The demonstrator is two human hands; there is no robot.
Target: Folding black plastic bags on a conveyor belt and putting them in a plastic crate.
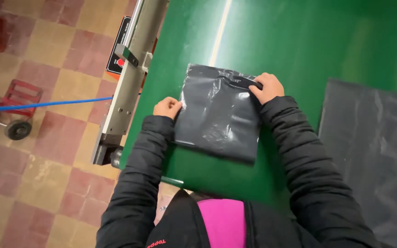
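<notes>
Both hands are on the bag: the left hand [167, 107] is curled shut, pinching the left edge of the glossy black plastic bag [217, 117], and the right hand [266, 87] is closed tight over the bag's upper right corner, fingers folded onto a crumpled fold. The bag lies flat near the front edge of the broad, shiny green tabletop [299, 41], squarely between the two black padded jacket sleeves [309, 170] reaching in from below.

Biggest thing around it is that green surface, with a bright streak of light running up it. Off to the right, well apart from the bag, lies a large flat dark grey plastic sheet [373, 147], wrinkled and cut off by the frame's right edge. Along the table's left side runs a long grey metal bar [127, 82] with a bracket, and a black panel with a red button [118, 50] sits behind it, partly hidden.

The floor is worn red and tan checkered tile [42, 156]. A red wheeled trolley [12, 110] stands at far left, cut off, with a thin blue hose [47, 104] stretched from it toward the bar. What is inside the bag cannot be made out.
</notes>
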